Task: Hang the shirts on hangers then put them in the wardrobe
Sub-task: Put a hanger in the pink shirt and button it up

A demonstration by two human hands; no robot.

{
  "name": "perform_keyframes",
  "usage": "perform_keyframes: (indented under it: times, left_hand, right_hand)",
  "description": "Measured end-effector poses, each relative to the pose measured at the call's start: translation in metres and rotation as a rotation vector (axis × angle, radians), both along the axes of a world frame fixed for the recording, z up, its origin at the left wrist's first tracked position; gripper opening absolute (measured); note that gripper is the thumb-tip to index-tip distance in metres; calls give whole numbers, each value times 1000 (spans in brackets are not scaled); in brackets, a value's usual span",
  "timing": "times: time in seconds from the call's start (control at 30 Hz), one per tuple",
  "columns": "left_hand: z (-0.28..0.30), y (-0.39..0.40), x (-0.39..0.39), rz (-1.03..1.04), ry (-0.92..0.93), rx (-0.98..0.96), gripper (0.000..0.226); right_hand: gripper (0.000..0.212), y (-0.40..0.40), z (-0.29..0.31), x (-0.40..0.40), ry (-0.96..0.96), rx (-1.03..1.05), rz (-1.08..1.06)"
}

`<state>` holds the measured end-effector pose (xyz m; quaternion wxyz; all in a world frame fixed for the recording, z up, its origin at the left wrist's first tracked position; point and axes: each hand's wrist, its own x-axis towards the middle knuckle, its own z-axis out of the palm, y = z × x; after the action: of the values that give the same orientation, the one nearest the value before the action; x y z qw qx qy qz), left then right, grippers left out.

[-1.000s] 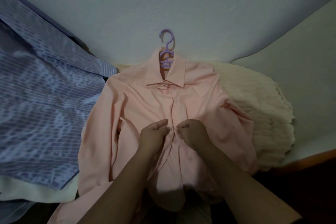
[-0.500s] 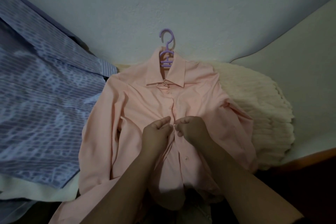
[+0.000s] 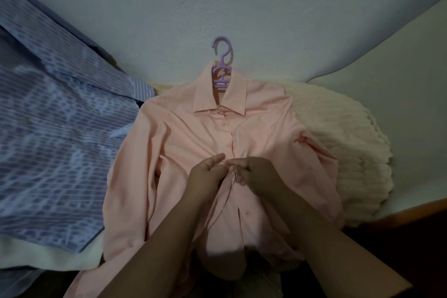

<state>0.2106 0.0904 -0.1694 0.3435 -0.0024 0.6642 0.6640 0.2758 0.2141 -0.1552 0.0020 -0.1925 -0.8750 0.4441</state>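
A pink long-sleeved shirt (image 3: 183,143) lies face up on the bed with a purple plastic hanger (image 3: 221,65) inside its collar, the hook pointing away from me. My left hand (image 3: 205,176) pinches the left edge of the button placket at mid-chest. My right hand (image 3: 256,174) pinches the opposite edge right beside it. The fingertips of both hands meet over the placket, and the button between them is hidden. Buttons above the hands look fastened; below them the front gapes slightly.
A blue striped shirt (image 3: 53,143) lies spread to the left, partly under the pink sleeve. A cream ribbed blanket (image 3: 343,152) sits to the right. A pale sheet (image 3: 266,7) covers the bed beyond the hanger. A wooden edge (image 3: 411,210) shows at lower right.
Both hands have shifted slightly up the placket and drawn together, fingertips now pinching the fabric edges. The shirt and hanger have stayed in place.
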Motion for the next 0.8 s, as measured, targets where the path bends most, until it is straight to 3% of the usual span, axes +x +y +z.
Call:
perform_keyframes:
  times: [0.1,0.43,0.63,0.8]
  left_hand:
    - [0,1,-1,9,-72,62,42]
    - [-8,-1,2,27,-24,-2,42]
    - [-5,0,-5,70,-166,7,40]
    - [-3,4,-11,133,-354,127,40]
  right_hand:
    - [33,2,-2,-1,-33,-173,-107]
    - [17,-2,-9,-10,-71,-207,-245]
    - [22,-1,-20,-7,-14,-291,-269]
    - [24,1,-26,-8,49,-190,-230]
